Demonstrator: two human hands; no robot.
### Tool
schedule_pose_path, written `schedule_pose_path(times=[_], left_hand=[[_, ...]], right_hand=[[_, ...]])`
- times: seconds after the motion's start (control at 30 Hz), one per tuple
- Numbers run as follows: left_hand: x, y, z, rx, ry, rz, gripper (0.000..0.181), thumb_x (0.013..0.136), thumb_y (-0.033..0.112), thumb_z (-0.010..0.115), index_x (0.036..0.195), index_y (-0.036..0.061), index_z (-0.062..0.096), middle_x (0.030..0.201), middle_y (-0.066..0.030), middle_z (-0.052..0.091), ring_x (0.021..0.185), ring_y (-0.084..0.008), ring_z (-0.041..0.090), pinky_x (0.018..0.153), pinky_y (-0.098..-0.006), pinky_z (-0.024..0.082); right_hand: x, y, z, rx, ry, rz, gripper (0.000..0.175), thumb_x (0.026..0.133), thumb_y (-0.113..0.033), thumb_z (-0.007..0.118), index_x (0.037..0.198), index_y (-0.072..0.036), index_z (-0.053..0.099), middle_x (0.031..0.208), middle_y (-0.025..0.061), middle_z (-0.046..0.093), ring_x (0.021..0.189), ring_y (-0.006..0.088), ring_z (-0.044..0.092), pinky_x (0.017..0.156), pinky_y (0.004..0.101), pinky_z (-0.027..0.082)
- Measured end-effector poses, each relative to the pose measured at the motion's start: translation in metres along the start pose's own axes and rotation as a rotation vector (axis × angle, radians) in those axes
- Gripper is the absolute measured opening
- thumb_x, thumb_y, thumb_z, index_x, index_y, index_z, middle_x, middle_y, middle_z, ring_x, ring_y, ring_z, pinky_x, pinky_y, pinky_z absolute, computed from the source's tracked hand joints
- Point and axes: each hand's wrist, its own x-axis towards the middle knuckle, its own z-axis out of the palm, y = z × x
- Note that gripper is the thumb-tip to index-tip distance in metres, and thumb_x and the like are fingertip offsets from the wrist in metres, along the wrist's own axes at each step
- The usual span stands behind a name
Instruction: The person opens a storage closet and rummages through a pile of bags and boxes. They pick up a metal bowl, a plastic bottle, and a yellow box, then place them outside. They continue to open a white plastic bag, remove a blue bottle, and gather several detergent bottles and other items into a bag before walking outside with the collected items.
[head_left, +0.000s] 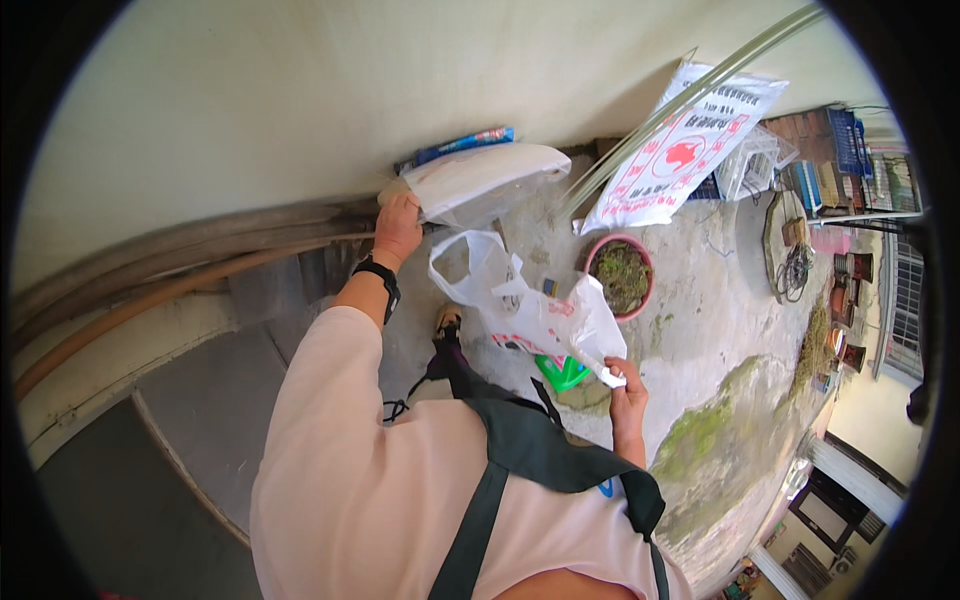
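My left hand (399, 223), with a black band on its wrist, is on the near end of a white, partly see-through plastic sack (487, 176) by the wall; whether its fingers grip the sack cannot be told. My right hand (628, 386) pinches the edge of a white plastic carrier bag (525, 307) with red print. The bag hangs loose, its handle loop spread towards the sack. Partly under the bag is a bright green item (561, 373). A blue packet (465, 144) stands between the sack and the wall.
A round pink pot with plants (619, 277) stands beyond the bag. A large printed white sack (682, 150) leans at the wall behind pale thin rods (667, 112). Long wooden poles (187, 247) run along the wall at left. A white crate (750, 161) stands farther off.
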Motion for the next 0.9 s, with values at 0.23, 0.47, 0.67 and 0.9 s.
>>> schedule_pose_path(times=[0.23, 0.47, 0.67, 0.9], left_hand=[[-0.041, 0.026, 0.006, 0.021, -0.133, 0.132, 0.033, 0.058, 0.000, 0.053, 0.091, 0.0035, 0.051, 0.084, -0.0104, 0.047, 0.085, -0.0279, 0.046, 0.072, -0.0356, 0.041], [-0.039, 0.019, 0.011, 0.015, -0.156, 0.177, 0.031, 0.057, 0.000, 0.054, 0.086, 0.0074, 0.055, 0.080, -0.0091, 0.047, 0.081, -0.0284, 0.046, 0.068, -0.0367, 0.042], [-0.029, 0.013, 0.010, 0.029, -0.195, 0.184, 0.028, 0.058, 0.001, 0.054, 0.084, 0.0084, 0.057, 0.080, -0.0104, 0.047, 0.079, -0.0300, 0.046, 0.066, -0.0383, 0.042], [0.000, -0.008, 0.002, 0.286, -0.120, 0.155, 0.023, 0.067, 0.001, 0.050, 0.089, 0.0086, 0.052, 0.084, -0.0112, 0.047, 0.080, -0.0293, 0.047, 0.065, -0.0391, 0.043]], right_hand=[[-0.012, -0.007, -0.003, -0.036, 0.014, 0.069, 0.011, 0.084, -0.009, 0.053, 0.091, -0.002, 0.058, 0.089, 0.0042, 0.058, 0.086, 0.0130, 0.052, 0.078, 0.0248, 0.040], [-0.021, -0.011, 0.001, 0.008, 0.051, 0.069, 0.011, 0.084, -0.008, 0.053, 0.091, -0.002, 0.058, 0.088, 0.0039, 0.058, 0.084, 0.0118, 0.052, 0.077, 0.0237, 0.040], [-0.029, -0.009, 0.003, 0.031, 0.089, 0.081, 0.010, 0.084, -0.008, 0.054, 0.091, -0.002, 0.058, 0.089, 0.0040, 0.058, 0.084, 0.0119, 0.052, 0.076, 0.0238, 0.041], [-0.038, -0.006, 0.012, 0.012, 0.133, 0.072, 0.010, 0.083, -0.006, 0.054, 0.091, -0.002, 0.058, 0.089, 0.0048, 0.058, 0.084, 0.0125, 0.052, 0.076, 0.0240, 0.041]])
